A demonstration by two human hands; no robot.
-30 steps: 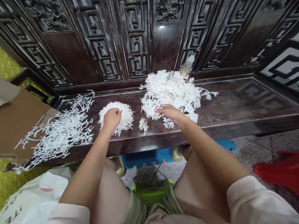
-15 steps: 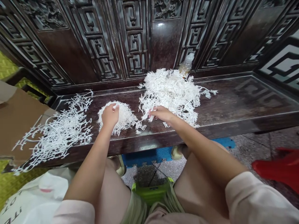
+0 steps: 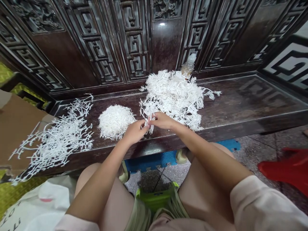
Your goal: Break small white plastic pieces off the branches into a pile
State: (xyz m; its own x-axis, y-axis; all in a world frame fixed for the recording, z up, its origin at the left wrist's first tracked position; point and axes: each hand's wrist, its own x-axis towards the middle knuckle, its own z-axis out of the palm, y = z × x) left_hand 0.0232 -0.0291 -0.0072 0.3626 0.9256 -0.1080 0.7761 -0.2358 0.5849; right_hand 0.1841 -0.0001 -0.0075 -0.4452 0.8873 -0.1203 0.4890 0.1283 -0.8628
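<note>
My left hand (image 3: 137, 131) and my right hand (image 3: 161, 120) meet at the front of the dark wooden bench (image 3: 231, 109). Fingers of both are pinched on a small white branched plastic piece (image 3: 151, 128) between them. Right behind my right hand rises a large tangled heap of white branched pieces (image 3: 173, 93). To the left of my left hand sits a rounded pile of small white bits (image 3: 115, 122). Farther left, thin bare white branches (image 3: 60, 138) lie in a loose tangle.
A clear bottle with a white cap (image 3: 189, 64) stands behind the large heap, against the carved backrest (image 3: 166, 45). Cardboard (image 3: 21, 125) is at the left, above a white bag (image 3: 43, 199). A red plastic object (image 3: 286, 170) is on the floor at right.
My left hand has moved right, from over the rounded pile to the white piece at my right hand. My right hand has shifted slightly left.
</note>
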